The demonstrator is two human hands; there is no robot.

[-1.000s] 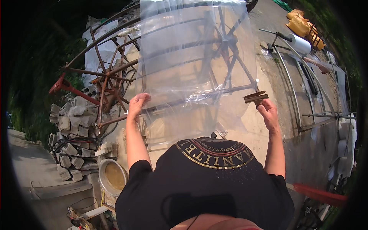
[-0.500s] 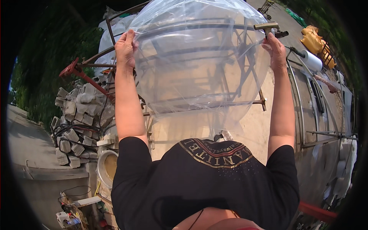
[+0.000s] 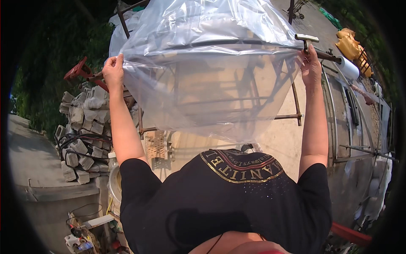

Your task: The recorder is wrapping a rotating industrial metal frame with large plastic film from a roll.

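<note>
A large sheet of clear plastic film (image 3: 211,80) spreads between my raised arms, draped over a rusty metal pipe frame (image 3: 287,116). My left hand (image 3: 113,73) pinches the film's left edge between thumb and fingers and pulls it taut. My right hand (image 3: 311,70) is closed on the film's right edge, close to a metal T-shaped pipe fitting (image 3: 307,38) at the end of the frame's top bar. Whether that hand also touches the fitting I cannot tell. The lower part of the film hangs down in front of my chest, and the frame shows through it.
Grey blocks (image 3: 80,156) are piled on the left, wrapped with black cable. A red metal piece (image 3: 77,68) sticks out beyond my left hand. On the right are a white roll (image 3: 348,67), yellow sacks (image 3: 347,44) and a metal-framed panel (image 3: 344,110). A round pail (image 3: 115,182) stands lower left.
My left hand has moved outward to the left and slightly down, stretching the film wider. My right hand has shifted slightly right and down. The film's upper part now lies lower and tauter.
</note>
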